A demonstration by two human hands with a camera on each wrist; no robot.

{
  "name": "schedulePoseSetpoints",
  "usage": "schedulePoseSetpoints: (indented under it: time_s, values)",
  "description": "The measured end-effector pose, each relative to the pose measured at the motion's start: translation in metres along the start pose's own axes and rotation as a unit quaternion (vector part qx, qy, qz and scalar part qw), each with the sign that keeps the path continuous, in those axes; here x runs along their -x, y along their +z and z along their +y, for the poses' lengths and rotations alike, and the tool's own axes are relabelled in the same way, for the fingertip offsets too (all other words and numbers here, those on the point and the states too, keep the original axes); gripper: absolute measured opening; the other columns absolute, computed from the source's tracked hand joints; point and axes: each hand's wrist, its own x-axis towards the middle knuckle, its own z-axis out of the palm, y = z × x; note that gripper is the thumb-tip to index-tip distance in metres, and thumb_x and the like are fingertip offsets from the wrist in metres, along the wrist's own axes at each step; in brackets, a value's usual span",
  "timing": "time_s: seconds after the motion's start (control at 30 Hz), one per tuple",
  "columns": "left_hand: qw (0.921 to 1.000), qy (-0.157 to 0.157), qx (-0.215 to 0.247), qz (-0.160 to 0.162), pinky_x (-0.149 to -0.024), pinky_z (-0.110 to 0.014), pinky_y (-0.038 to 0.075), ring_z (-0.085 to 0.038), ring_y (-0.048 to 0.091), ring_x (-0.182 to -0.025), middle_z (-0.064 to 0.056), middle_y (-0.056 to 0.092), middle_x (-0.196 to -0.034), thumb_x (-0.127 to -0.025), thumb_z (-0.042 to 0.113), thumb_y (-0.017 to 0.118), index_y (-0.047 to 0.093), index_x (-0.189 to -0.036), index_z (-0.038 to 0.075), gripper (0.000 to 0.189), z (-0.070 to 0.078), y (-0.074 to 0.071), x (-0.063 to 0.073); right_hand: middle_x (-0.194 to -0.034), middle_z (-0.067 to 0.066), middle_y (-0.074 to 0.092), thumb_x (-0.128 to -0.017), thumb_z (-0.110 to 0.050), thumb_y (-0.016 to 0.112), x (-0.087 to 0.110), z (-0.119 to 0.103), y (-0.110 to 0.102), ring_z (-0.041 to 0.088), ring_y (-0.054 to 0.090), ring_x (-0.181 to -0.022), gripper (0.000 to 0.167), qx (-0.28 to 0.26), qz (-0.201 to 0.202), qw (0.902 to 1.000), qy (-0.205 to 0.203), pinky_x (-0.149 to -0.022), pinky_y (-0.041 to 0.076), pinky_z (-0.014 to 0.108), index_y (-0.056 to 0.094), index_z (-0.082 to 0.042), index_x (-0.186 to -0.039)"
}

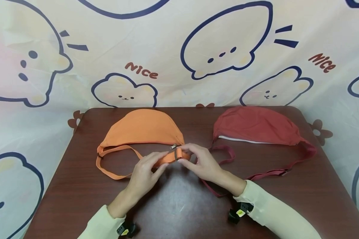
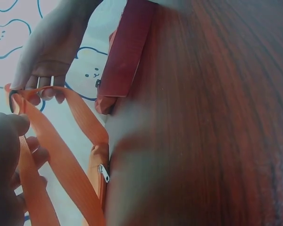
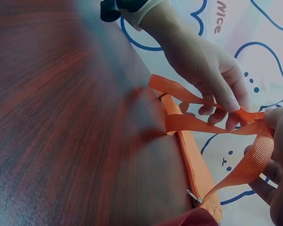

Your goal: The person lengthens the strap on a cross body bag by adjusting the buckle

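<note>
An orange waist bag (image 1: 143,127) lies on the brown table, its curved side toward the back. My left hand (image 1: 143,172) pinches its orange strap (image 1: 163,161) between thumb and fingers, just left of a dark strap slider (image 1: 176,154). At the slider's other side, my right hand (image 1: 204,162) grips the webbing with thumb and fingertips. Both hands hold this part of the strap up off the table, as the right wrist view shows with the taut webbing (image 3: 245,162). Near the right fingertips hangs the bag's metal zipper pull (image 1: 173,146).
A dark red waist bag (image 1: 254,124) with a pale zipper lies at the back right, its red strap (image 1: 267,174) looping forward past my right forearm. The orange strap's other loop (image 1: 113,174) rests at the left. Behind the table (image 1: 77,199) hangs a printed cloth (image 1: 173,43).
</note>
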Motion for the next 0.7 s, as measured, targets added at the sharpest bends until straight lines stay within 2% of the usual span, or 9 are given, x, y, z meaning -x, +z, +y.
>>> schedulePoseSetpoints:
  time_s: [0.17,0.37,0.57,0.7]
  values:
    - [1.0,0.001,0.002,-0.001,-0.077,-0.042,0.055,-0.018,0.068,-0.092,-0.005,0.073,-0.109,-0.084,0.009,0.084,0.071,-0.123,0.008,0.041,0.0015,0.0007,-0.0027,-0.109,-0.002,0.068,-0.092,-0.016,0.078,-0.0002,-0.0001,0.0039,0.011,0.061,-0.09,0.031,-0.001,-0.005,1.0,-0.003,-0.057,0.054,0.033,0.068,-0.01,-0.121]
    - [0.9999,0.002,0.009,-0.007,-0.079,-0.042,0.055,-0.018,0.069,-0.094,-0.005,0.073,-0.11,-0.086,0.011,0.083,0.072,-0.122,0.007,0.038,0.0029,0.0025,-0.0076,-0.107,-0.002,0.068,-0.092,-0.014,0.078,-0.003,0.0005,0.0075,0.01,0.061,-0.09,0.03,-0.005,-0.007,0.9999,-0.014,-0.07,0.055,0.046,0.068,-0.011,-0.12]
    - [0.9997,0.006,0.018,-0.015,-0.082,-0.042,0.056,-0.019,0.069,-0.099,-0.006,0.073,-0.112,-0.087,0.01,0.081,0.071,-0.124,0.005,0.039,0.0032,0.0056,-0.0092,-0.109,-0.002,0.069,-0.091,-0.013,0.079,-0.0036,-0.0003,0.0086,0.011,0.062,-0.091,0.031,-0.01,-0.006,0.9999,-0.011,-0.075,0.055,0.035,0.069,-0.011,-0.12]
    - [0.9994,-0.004,0.028,-0.021,-0.084,-0.041,0.056,-0.019,0.068,-0.102,-0.005,0.072,-0.114,-0.088,0.011,0.081,0.069,-0.127,0.006,0.041,0.0028,0.0068,-0.008,-0.114,-0.002,0.07,-0.09,-0.015,0.08,-0.0036,-0.0009,0.0089,0.011,0.065,-0.094,0.033,-0.007,-0.004,1.0,-0.003,-0.078,0.054,0.031,0.07,-0.011,-0.121]
